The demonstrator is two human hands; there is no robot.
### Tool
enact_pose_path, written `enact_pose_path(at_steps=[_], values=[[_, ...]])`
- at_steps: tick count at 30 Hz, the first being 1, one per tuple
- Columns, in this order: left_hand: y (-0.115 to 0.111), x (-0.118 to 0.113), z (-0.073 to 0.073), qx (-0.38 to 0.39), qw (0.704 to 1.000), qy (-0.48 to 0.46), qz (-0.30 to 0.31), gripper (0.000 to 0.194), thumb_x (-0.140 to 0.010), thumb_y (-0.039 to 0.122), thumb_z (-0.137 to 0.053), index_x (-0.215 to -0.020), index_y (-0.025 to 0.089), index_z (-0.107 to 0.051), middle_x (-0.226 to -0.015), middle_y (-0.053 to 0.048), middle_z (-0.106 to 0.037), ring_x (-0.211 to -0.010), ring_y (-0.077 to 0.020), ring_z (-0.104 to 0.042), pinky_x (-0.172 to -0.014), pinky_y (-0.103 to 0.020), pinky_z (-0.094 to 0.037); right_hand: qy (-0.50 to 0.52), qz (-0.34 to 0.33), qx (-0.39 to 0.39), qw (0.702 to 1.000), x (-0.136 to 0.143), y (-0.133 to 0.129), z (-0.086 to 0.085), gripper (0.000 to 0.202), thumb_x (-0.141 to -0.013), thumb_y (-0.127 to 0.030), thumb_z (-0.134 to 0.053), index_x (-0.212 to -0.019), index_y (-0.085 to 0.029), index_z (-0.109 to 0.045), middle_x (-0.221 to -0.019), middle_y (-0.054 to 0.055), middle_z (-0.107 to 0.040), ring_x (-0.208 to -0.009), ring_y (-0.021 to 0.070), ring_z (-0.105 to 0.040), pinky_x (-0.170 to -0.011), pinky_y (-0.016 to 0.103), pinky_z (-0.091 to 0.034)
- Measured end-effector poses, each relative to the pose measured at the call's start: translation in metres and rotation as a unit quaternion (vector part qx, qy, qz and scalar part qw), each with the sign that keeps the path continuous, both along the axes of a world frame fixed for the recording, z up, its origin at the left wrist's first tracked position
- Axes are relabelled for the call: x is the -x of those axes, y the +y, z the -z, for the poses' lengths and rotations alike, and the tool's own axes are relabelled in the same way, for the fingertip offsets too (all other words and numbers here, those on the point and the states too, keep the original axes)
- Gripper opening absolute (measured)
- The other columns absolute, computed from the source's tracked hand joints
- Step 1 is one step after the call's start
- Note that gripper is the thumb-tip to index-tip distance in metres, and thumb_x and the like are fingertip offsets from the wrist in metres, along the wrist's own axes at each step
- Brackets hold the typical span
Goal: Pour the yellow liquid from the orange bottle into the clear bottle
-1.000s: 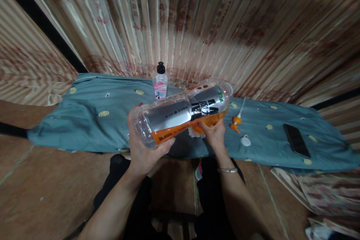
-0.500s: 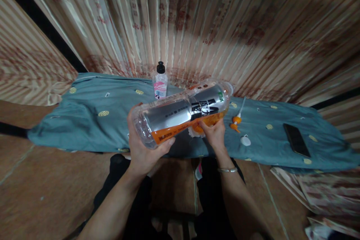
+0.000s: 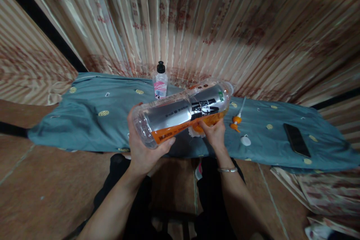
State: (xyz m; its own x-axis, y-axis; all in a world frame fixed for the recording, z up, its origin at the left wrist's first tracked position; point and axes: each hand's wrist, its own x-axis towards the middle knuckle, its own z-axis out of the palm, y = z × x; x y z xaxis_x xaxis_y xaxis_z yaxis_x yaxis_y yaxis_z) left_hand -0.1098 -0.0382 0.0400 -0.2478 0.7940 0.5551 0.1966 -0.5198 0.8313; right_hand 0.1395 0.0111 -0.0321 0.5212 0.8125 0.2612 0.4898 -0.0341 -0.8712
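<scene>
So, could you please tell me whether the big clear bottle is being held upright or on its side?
On its side. The big clear bottle lies nearly level, left hand at its base, right hand under its label.

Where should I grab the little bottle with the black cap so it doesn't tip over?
Probably around its clear body, just above the pink label, coming from the front. The small bottle stands upright at the far edge of the blue cloth; the curtain hangs close behind it, and its black cap looks too narrow for a steady hold.
</scene>
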Motion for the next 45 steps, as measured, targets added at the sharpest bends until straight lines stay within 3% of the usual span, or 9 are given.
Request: enact_pose_path(at_steps=[9,15,18,30,45], values=[[-0.0007,-0.0007,0.0004,0.004,1.000,-0.006,-0.007,0.088,-0.067,0.063,-0.090,-0.140,0.030,-0.055,-0.134,-0.012,-0.066,-0.121,-0.0348,-0.069,-0.111,-0.057,-0.056,0.011,-0.004,0.013,1.000,0.0015,-0.0019,-0.0054,0.084,-0.057,-0.072,-0.081,-0.116,-0.015,-0.062,-0.102,0.017,-0.077,-0.095,0.0368,-0.073,-0.085,0.050,-0.058],[0.0003,0.0008,0.0040,0.003,1.000,0.001,-0.003,0.094,-0.064,0.060,-0.093,-0.142,0.027,-0.052,-0.136,-0.014,-0.065,-0.122,-0.0355,-0.069,-0.110,-0.058,-0.055,0.007,-0.004,0.005,1.000,0.0005,-0.0010,-0.0024,0.084,-0.057,-0.073,-0.082,-0.116,-0.016,-0.062,-0.104,0.017,-0.077,-0.095,0.0362,-0.072,-0.085,0.050,-0.058],[-0.0006,0.0007,0.0030,0.002,1.000,-0.001,-0.007,0.088,-0.067,0.062,-0.090,-0.140,0.029,-0.054,-0.137,-0.013,-0.064,-0.123,-0.0372,-0.069,-0.112,-0.060,-0.055,-0.001,-0.010,-0.003,1.000,-0.0001,-0.0006,-0.0011,0.081,-0.060,-0.072,-0.081,-0.116,-0.017,-0.061,-0.105,0.016,-0.077,-0.095,0.0350,-0.072,-0.087,0.050,-0.058],[0.0011,0.0016,0.0072,-0.011,1.000,0.018,-0.004,0.101,-0.063,0.057,-0.095,-0.148,0.029,-0.048,-0.138,-0.013,-0.061,-0.125,-0.0340,-0.067,-0.111,-0.055,-0.054,-0.003,0.000,0.008,1.000,-0.0002,-0.0009,-0.0012,0.083,-0.058,-0.073,-0.082,-0.115,-0.016,-0.062,-0.104,0.017,-0.077,-0.097,0.0368,-0.073,-0.087,0.051,-0.058],[-0.0002,0.0001,0.0020,0.001,1.000,0.012,-0.002,0.093,-0.068,0.062,-0.091,-0.144,0.027,-0.051,-0.136,-0.014,-0.063,-0.123,-0.0343,-0.069,-0.111,-0.055,-0.055,0.009,-0.011,0.003,1.000,0.0008,-0.0014,-0.0025,0.085,-0.060,-0.073,-0.081,-0.119,-0.015,-0.061,-0.110,0.019,-0.075,-0.100,0.0371,-0.072,-0.091,0.053,-0.057]])
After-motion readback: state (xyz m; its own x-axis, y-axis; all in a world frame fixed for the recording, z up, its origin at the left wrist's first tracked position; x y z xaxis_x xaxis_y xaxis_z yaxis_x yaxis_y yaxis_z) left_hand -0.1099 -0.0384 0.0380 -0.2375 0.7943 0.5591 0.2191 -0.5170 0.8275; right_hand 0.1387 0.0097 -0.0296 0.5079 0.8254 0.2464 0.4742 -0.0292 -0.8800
